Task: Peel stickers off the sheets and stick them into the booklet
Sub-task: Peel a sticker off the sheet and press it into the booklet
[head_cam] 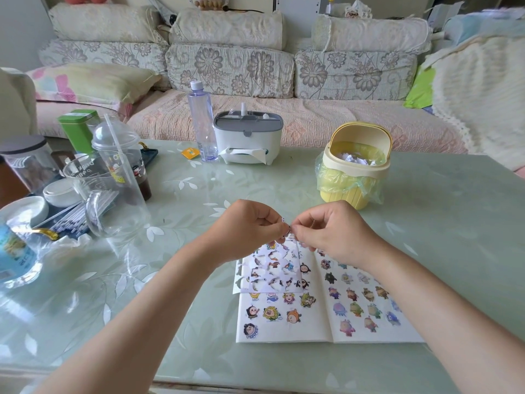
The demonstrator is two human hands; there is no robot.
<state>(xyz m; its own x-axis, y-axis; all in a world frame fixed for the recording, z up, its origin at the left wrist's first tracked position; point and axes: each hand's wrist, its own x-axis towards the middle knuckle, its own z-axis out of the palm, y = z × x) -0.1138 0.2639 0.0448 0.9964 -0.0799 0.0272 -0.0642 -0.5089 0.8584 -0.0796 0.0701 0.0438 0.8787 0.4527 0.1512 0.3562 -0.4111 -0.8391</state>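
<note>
Left hand [250, 227] and right hand [333, 233] meet fingertip to fingertip, both pinching a sticker [286, 228] just over the top edge of the part-peeled sticker sheet [270, 270], sheet lying at 11 o'clock on the open booklet [326, 319], booklet flat on the surface [170, 280], yellow bin [355, 172] at 1 o'clock from the hands

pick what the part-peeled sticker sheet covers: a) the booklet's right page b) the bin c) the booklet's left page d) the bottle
c: the sheet covers the top of the booklet's left page, below the left hand and right hand, which pinch a sticker
</note>
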